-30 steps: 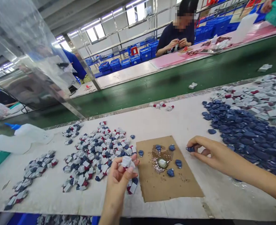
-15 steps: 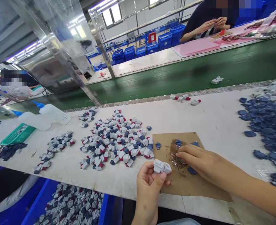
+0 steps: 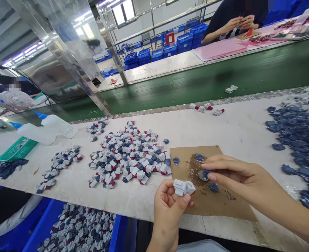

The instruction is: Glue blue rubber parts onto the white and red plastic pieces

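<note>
My left hand pinches a light grey, blocky plastic part between thumb and fingers, above the front edge of a brown cardboard sheet. Over the sheet, my right hand has its thumb and fingertips closed on a small dark blue plastic piece. Beneath that piece is a small round dish or lid, partly hidden, within a wet dark stain on the cardboard. More blue pieces lie around it, one at the stain's upper edge, another nearer me and one at the left.
A heap of grey, blue and red assembled parts lies left of the cardboard; loose blue pieces pile up at right. Squeeze bottles and a green basket stand farther left. A blue bin sits below. Beyond runs a green conveyor; a co-worker sits across.
My right hand has lifted slightly from the stain, now with a blue piece showing in its fingertips. The grey part in my left hand has shifted slightly right. The grey part on the conveyor has moved left.
</note>
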### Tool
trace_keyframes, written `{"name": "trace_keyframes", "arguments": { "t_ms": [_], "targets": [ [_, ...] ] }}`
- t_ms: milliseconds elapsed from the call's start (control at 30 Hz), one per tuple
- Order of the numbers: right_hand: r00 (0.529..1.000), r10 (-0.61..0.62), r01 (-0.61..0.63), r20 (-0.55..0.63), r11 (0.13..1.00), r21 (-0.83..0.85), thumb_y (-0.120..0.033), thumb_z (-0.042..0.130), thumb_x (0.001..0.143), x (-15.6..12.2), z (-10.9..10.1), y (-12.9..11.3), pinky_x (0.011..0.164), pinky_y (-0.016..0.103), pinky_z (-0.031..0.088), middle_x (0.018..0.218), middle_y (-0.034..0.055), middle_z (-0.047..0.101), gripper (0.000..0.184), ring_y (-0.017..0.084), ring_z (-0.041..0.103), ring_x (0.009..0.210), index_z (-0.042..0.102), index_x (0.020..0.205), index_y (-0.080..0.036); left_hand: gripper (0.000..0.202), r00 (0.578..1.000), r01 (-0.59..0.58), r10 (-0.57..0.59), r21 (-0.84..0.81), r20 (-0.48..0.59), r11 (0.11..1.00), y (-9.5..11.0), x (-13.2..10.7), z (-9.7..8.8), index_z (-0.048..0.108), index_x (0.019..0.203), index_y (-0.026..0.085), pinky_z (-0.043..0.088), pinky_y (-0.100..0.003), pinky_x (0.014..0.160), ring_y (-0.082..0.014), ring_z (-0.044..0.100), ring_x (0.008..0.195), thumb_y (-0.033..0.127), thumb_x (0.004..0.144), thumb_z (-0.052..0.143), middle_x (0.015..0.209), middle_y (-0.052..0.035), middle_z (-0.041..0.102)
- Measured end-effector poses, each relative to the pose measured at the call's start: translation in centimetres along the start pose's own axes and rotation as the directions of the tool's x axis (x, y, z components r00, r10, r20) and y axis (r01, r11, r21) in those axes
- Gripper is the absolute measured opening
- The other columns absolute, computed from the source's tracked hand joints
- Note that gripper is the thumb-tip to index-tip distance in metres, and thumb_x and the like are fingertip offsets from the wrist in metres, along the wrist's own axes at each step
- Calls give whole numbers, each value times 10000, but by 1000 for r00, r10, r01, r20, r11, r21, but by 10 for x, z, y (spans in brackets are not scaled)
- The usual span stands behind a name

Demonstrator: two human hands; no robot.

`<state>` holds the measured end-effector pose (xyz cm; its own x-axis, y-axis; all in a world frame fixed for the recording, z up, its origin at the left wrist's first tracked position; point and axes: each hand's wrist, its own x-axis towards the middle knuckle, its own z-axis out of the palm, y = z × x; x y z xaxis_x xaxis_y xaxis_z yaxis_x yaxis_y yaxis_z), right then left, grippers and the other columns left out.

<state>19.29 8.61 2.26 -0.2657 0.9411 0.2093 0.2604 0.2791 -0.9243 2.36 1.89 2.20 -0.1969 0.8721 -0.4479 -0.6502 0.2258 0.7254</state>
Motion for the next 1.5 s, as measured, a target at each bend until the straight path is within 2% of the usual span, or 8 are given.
{"name": "trace_keyframes", "arguments": {
  "t_ms": [200, 767, 1000, 1133, 1267, 1367, 1433, 1500],
  "targets": [
    [995, 67, -54, -79, 986, 159, -531, 779, 721, 0, 9, -31, 671, 182, 592, 847, 42, 744, 224, 183, 715, 803, 789, 758, -310, 333, 999, 7, -7, -11, 48, 1000, -3, -4, 4, 667, 733, 132, 512, -137, 532, -105, 680, 662, 240, 544, 919, 726, -28, 749],
    [990, -131, 131, -49, 991, -2, -427, 717, 834, -7, 12, -32, 718, 118, 555, 883, -8, 736, 97, 126, 705, 858, 765, 840, -344, 342, 994, 16, -9, -68, 112, 998, -7, -7, 6, 613, 714, 140, 514, -149, 528, -66, 610, 566, 225, 569, 911, 671, 0, 721],
    [968, -249, 250, -18, 968, 27, -264, 696, 858, -6, 14, -33, 599, 137, 553, 756, 4, 714, 71, 111, 684, 680, 763, 839, -275, 314, 990, -59, 65, -53, 122, 997, -10, -7, 6, 609, 688, 140, 506, -128, 549, -59, 632, 583, 217, 597, 900, 640, 19, 710],
    [986, -165, 167, -27, 984, 60, -299, 724, 835, -11, 18, -22, 607, 186, 567, 747, 12, 724, 62, 137, 691, 674, 781, 849, -280, 292, 988, -93, 94, -11, 125, 996, -11, -3, 3, 609, 706, 143, 513, -133, 591, -70, 665, 607, 233, 641, 879, 650, 9, 720],
    [999, -54, 54, 0, 995, 87, -496, 563, 924, -1, 15, -21, 798, 293, 574, 967, 26, 750, 273, 207, 692, 939, 780, 951, -332, 295, 984, -48, 44, 21, 173, 999, -9, -1, 3, 628, 737, 145, 522, -146, 583, -82, 669, 605, 271, 645, 878, 663, 9, 705],
    [987, 115, -91, -116, 976, 198, -649, 415, 932, 16, 14, -33, 931, 365, 521, 1091, 41, 723, 488, 245, 641, 1079, 753, 1037, -314, 449, 979, -21, 4, 83, 205, 996, -6, -3, 7, 672, 1025, 196, 539, -184, 563, -121, 686, 631, 328, 646, 872, 767, -4, 716],
    [969, 242, -213, -56, 927, 310, -718, 418, 886, 26, 19, -42, 940, 385, 508, 1040, 65, 730, 579, 257, 648, 1053, 747, 1020, -261, 601, 979, -10, -21, 153, 202, 988, -6, -5, 10, 632, 1192, 230, 530, -202, 521, -119, 650, 584, 421, 663, 845, 785, -4, 695],
    [937, 342, -344, 78, 856, 386, -778, 434, 830, 32, 26, -48, 903, 390, 517, 944, 81, 741, 647, 259, 671, 981, 747, 948, -224, 543, 979, -38, -18, 269, 202, 963, -9, -6, 11, 664, 1144, 209, 460, -195, 433, -84, 532, 470, 543, 725, 751, 716, 0, 643]
  ]
}}
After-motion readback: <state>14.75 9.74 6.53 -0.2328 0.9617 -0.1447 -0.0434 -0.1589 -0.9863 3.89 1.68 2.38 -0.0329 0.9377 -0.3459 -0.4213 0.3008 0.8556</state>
